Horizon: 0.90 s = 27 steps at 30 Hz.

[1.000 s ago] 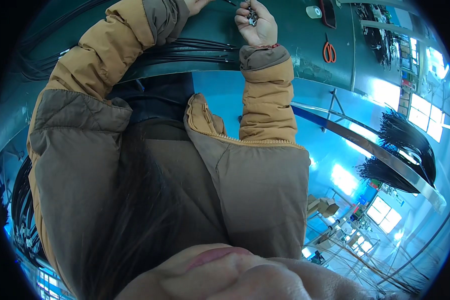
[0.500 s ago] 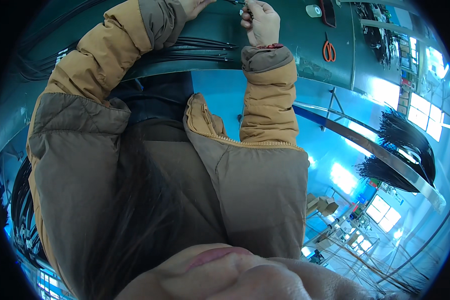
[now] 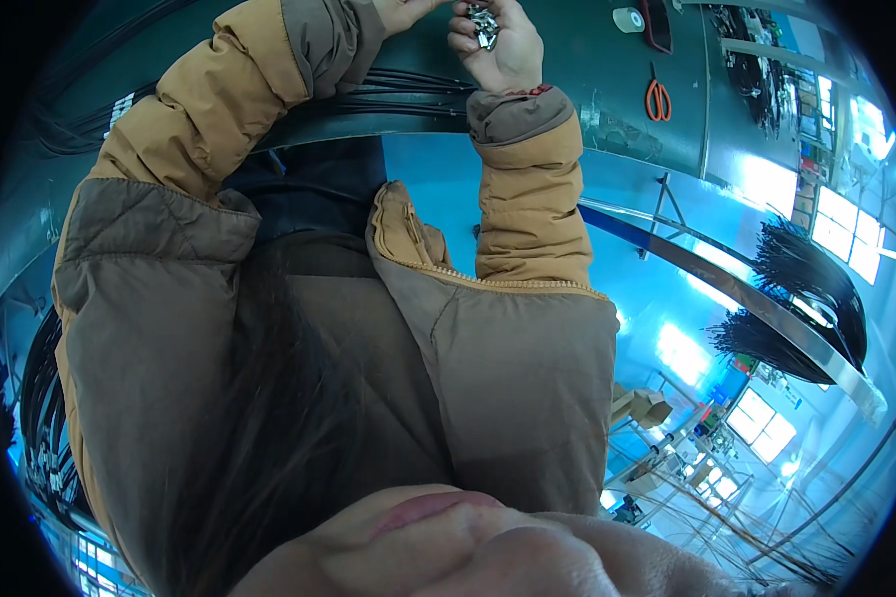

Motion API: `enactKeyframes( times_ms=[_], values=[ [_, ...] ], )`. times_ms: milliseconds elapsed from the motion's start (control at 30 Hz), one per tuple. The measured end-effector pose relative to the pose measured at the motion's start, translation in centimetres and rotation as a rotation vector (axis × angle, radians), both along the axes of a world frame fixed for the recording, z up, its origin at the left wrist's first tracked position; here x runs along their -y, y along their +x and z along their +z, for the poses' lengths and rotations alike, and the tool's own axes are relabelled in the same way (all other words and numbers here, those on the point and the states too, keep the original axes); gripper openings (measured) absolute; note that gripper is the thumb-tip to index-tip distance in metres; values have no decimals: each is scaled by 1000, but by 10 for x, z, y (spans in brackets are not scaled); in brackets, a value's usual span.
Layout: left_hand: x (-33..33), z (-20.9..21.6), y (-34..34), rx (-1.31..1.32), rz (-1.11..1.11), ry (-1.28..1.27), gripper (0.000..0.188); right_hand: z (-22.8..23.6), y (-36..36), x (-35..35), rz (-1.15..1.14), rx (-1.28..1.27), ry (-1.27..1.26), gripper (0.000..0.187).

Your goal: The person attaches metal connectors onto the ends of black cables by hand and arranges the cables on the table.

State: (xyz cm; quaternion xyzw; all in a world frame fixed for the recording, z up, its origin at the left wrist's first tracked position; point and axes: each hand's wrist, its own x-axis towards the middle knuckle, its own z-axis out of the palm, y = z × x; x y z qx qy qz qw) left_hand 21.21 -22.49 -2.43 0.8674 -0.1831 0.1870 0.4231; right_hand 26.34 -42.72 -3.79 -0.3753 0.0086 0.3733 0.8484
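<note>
My right hand (image 3: 508, 55) is turned palm up near the top edge, its fingers curled around a small pile of shiny silver metal pieces (image 3: 484, 28). My left hand (image 3: 402, 13) is just left of it, cut by the top edge. Its visible fingers are pressed together and point toward the right hand; whatever is at their tips is out of the picture. Below both hands, several thin black cables (image 3: 408, 98) lie along the near side of the green tabletop (image 3: 607, 95), some passing behind my left sleeve.
Orange-handled scissors (image 3: 657, 99) lie to the right on the tabletop. Beyond them are a white roll (image 3: 627, 20) and a dark red-edged object (image 3: 656, 25). Bundles of black cables (image 3: 811, 284) hang over a metal rail at the right. Cardboard boxes (image 3: 649, 408) stand farther off.
My right hand has shifted slightly left and turned its palm up, bringing the silver pieces into sight. My left hand has moved slightly right. The dark thin piece between the hands no longer shows.
</note>
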Motion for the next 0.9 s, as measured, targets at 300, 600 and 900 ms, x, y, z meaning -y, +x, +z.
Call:
enactKeyframes(
  times_ms=[300,600,900],
  values=[
    [3,-1,-3,32,170,-71,8,-19,8,16,-164,264,-390,18],
    [-2,10,-11,-7,224,-49,11,-45,23,21,-229,1172,-998,28],
    [-1,3,-7,-21,193,-77,11,-25,-13,13,-111,1663,-1228,18]
  ],
)
